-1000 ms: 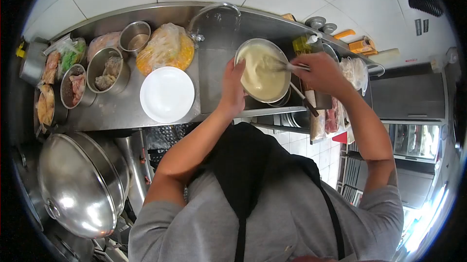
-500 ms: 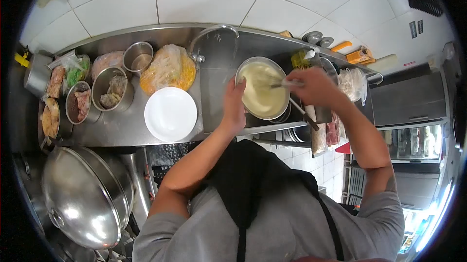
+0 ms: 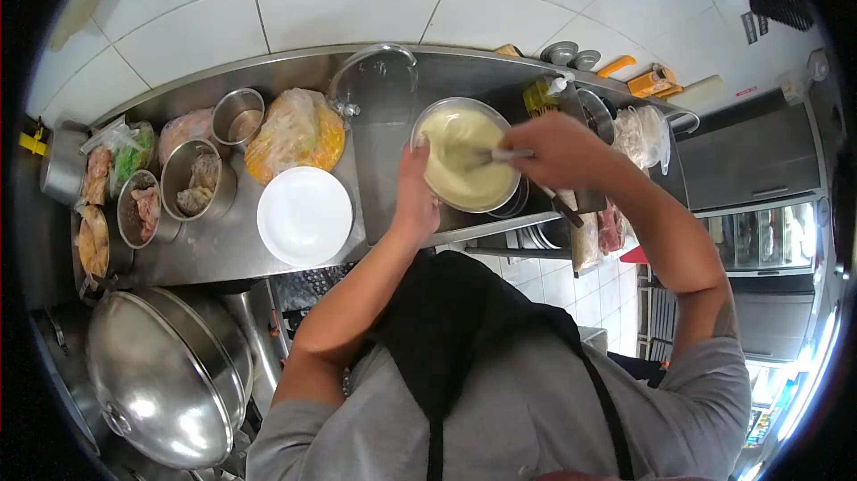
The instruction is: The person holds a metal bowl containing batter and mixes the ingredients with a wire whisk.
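A round metal bowl (image 3: 422, 111) of pale yellow batter (image 3: 460, 179) is held over the sink (image 3: 375, 160). My left hand (image 3: 416, 200) grips its near left rim, thumb on the edge and the other fingers out of sight underneath. In my right hand (image 3: 549, 146) is a whisk (image 3: 511, 154), closed around its handle. The whisk's wires dip into the batter and look blurred. Just left of the sink, a white plate (image 3: 304, 216) lies on the steel counter. Behind it rests a plastic bag of yellow food (image 3: 296, 137).
The tap (image 3: 348, 79) arches over the sink's back left. Metal pots with bagged meat, such as this pot (image 3: 198, 179), crowd the left counter. A large domed steel lid (image 3: 156, 383) sits lower left. Right of the bowl are an oil bottle (image 3: 541, 97) and a dark-handled utensil (image 3: 562, 208).
The view has shifted slightly, so the counter things appear a little further left. My right hand still works the whisk in the batter, while my left keeps its hold on the bowl.
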Available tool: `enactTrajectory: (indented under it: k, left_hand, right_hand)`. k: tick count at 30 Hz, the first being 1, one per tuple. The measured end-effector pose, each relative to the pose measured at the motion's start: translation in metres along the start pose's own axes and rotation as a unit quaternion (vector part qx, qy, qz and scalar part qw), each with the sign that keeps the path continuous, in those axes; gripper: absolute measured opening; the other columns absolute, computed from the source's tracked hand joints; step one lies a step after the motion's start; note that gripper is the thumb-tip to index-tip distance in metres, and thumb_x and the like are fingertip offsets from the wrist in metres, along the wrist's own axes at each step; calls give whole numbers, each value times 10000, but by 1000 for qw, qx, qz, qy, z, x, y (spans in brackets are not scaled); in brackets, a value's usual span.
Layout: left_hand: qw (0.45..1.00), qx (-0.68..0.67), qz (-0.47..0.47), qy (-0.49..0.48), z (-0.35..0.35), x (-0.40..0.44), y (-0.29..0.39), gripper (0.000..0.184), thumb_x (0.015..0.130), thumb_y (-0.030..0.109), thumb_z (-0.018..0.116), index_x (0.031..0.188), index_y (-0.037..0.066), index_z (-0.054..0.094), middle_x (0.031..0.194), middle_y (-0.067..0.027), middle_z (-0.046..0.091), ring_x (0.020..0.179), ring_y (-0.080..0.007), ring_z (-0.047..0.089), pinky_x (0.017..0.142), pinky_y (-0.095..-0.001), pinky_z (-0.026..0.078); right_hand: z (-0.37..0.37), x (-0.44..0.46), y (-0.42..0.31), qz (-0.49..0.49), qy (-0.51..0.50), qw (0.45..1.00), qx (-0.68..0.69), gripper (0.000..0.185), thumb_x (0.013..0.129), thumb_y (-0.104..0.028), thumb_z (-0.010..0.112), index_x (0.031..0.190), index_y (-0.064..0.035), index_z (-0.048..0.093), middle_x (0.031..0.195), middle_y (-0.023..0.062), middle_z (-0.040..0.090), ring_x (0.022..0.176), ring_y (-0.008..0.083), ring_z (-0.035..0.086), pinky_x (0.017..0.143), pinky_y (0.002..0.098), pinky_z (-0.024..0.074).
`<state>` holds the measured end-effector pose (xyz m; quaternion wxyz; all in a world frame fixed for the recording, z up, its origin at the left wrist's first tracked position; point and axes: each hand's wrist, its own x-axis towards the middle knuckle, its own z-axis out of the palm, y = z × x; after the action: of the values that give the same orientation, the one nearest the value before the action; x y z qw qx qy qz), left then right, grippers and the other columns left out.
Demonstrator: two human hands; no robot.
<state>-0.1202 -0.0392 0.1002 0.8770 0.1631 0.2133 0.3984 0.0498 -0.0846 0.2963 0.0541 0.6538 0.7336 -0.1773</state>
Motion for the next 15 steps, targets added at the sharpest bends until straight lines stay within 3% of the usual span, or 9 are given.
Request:
enactTrajectory:
  k: [3, 4, 7, 8, 11, 12, 15]
  left_hand:
    - [1000, -6, -7, -14, -6, 0, 5, 485, 1041, 390, 491, 1384, 48, 472, 1356, -121, 582, 1239, -236, 582, 1070, -388, 448]
    - [1000, 6, -6, 1, -2, -2, 5, 484, 1042, 390, 487, 1383, 45, 474, 1352, -122, 585, 1238, -234, 583, 1067, -390, 451]
    - [1000, 16, -3, 25, 9, -3, 8, 485, 1045, 391, 480, 1379, 39, 479, 1339, -125, 594, 1233, -230, 587, 1060, -393, 458]
    - [1000, 4, -6, 24, 6, -1, 11, 486, 1045, 393, 480, 1378, 39, 480, 1336, -125, 595, 1231, -229, 588, 1059, -394, 459]
    - [1000, 8, 4, 0, -10, 7, 1, 491, 1043, 396, 486, 1381, 40, 477, 1337, -123, 591, 1227, -229, 589, 1063, -396, 457]
    - [1000, 15, 9, -12, -14, 7, -5, 493, 1042, 397, 488, 1383, 41, 475, 1339, -122, 588, 1226, -230, 588, 1065, -396, 455]
    - [1000, -19, 5, -4, -3, 11, 0, 491, 1038, 391, 503, 1381, 42, 472, 1341, -119, 584, 1223, -231, 588, 1066, -395, 455]
  right_hand:
    - [-26, -7, 1, 34, -45, 998, -41, 235, 852, -261, 703, 1010, -90, 738, 836, 162, 706, 832, 362, 684, 763, 433, 541]
    - [-24, -2, 6, 89, -6, 994, -56, 235, 850, -260, 708, 1014, -95, 741, 844, 154, 713, 822, 361, 685, 768, 432, 540]
    - [0, 2, -2, -4, 23, 999, -35, 251, 869, -293, 661, 958, -77, 750, 822, 172, 716, 810, 361, 706, 763, 458, 559]
    - [1, -1, 1, -52, -11, 999, 9, 250, 870, -297, 656, 956, -81, 749, 824, 170, 717, 794, 362, 704, 757, 458, 558]
    - [-29, -1, 8, 95, -61, 993, -32, 237, 871, -276, 656, 970, -76, 736, 833, 184, 710, 810, 381, 692, 774, 469, 552]
    - [-20, 3, 16, 35, 35, 998, -48, 225, 872, -265, 659, 973, -81, 740, 844, 178, 714, 820, 371, 695, 770, 464, 552]
    - [-1, 1, 3, -42, 7, 999, -4, 233, 863, -272, 680, 980, -84, 755, 801, 147, 711, 782, 352, 685, 749, 430, 540]
